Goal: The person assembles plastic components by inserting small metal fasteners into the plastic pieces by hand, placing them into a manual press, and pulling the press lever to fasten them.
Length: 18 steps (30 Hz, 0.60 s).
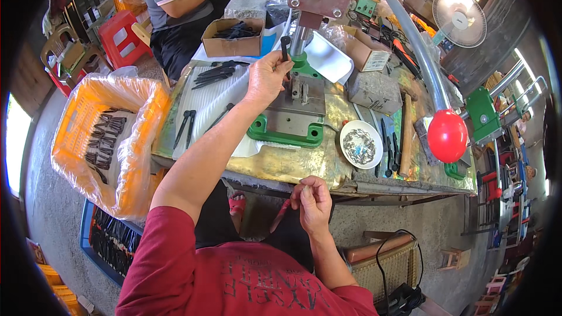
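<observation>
My left hand (268,81) is closed around a slim black rod-shaped part (285,48) with a thicker rounded top. It holds the part upright just left of the green column of a hand press, above the metal fixture (300,95) on the press base (285,133). My right hand (314,202) hovers at the table's front edge, fingertips pinched; what they hold, if anything, is too small to make out. A white bowl (361,144) of small metal pieces sits right of the base. Several similar black parts (214,75) lie on white foam sheeting to the left.
The press lever ends in a red ball (447,136) at the right. A hammer's wooden handle (405,134) lies beyond the bowl. An orange plastic-lined crate (111,140) holds black parts at left. A cardboard box (233,38) stands behind, near a seated co-worker (181,9).
</observation>
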Each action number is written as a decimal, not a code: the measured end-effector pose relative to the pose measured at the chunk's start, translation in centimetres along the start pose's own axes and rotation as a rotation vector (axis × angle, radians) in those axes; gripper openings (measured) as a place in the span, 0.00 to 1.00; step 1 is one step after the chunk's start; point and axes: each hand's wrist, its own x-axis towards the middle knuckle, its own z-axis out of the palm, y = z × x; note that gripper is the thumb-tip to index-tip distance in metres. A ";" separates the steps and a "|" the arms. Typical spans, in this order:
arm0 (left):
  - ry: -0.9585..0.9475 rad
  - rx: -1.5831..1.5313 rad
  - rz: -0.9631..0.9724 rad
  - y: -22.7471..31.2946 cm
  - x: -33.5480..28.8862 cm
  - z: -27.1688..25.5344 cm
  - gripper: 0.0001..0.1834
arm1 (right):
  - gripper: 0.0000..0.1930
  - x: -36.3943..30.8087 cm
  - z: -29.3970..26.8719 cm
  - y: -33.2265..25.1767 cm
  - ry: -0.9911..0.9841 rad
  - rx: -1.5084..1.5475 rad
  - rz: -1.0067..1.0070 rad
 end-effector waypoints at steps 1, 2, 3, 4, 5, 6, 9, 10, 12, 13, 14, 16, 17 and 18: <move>-0.001 0.001 -0.002 -0.1 0.0 0.0 0.05 | 0.09 0.0 -0.1 0.0 0.002 0.001 0.001; 0.005 0.025 -0.004 -0.2 0.0 0.0 0.05 | 0.09 0.0 -0.2 0.0 0.003 0.005 0.005; 0.012 0.048 -0.006 -0.3 0.0 0.0 0.05 | 0.09 0.0 -0.2 0.1 0.004 0.009 0.009; 0.011 0.049 -0.007 -0.3 0.0 0.1 0.05 | 0.09 0.0 -0.2 0.1 0.005 0.010 0.010; 0.012 0.046 -0.007 -0.3 -0.1 0.1 0.05 | 0.09 0.0 -0.2 0.1 0.009 0.012 0.011; 0.013 0.043 -0.007 -0.3 -0.1 0.1 0.05 | 0.09 0.0 -0.2 0.1 0.014 0.015 0.011; 0.029 0.074 -0.013 -0.2 -0.2 0.2 0.05 | 0.09 -0.1 -0.2 0.1 0.014 0.014 0.026; 0.029 0.074 -0.013 -0.1 -0.2 0.2 0.05 | 0.09 -0.1 -0.3 0.2 0.014 0.013 0.026; 0.023 0.061 -0.024 0.0 -0.2 0.1 0.05 | 0.09 -0.1 -0.4 0.3 0.019 0.006 0.029; 0.023 0.060 -0.024 0.1 -0.2 0.1 0.05 | 0.09 -0.1 -0.4 0.3 0.020 0.006 0.030; 0.025 0.063 -0.025 0.1 -0.3 0.1 0.05 | 0.09 -0.1 -0.4 0.4 0.017 0.007 0.022; 0.028 0.067 -0.027 0.0 -0.3 0.0 0.05 | 0.09 -0.2 -0.4 0.4 0.013 0.009 0.015; 0.031 0.061 -0.030 0.0 -0.3 0.0 0.05 | 0.08 -0.1 -0.4 0.4 0.014 0.011 0.017; 0.035 0.056 -0.034 -0.1 -0.3 0.0 0.05 | 0.08 -0.1 -0.4 0.4 0.014 0.015 0.019</move>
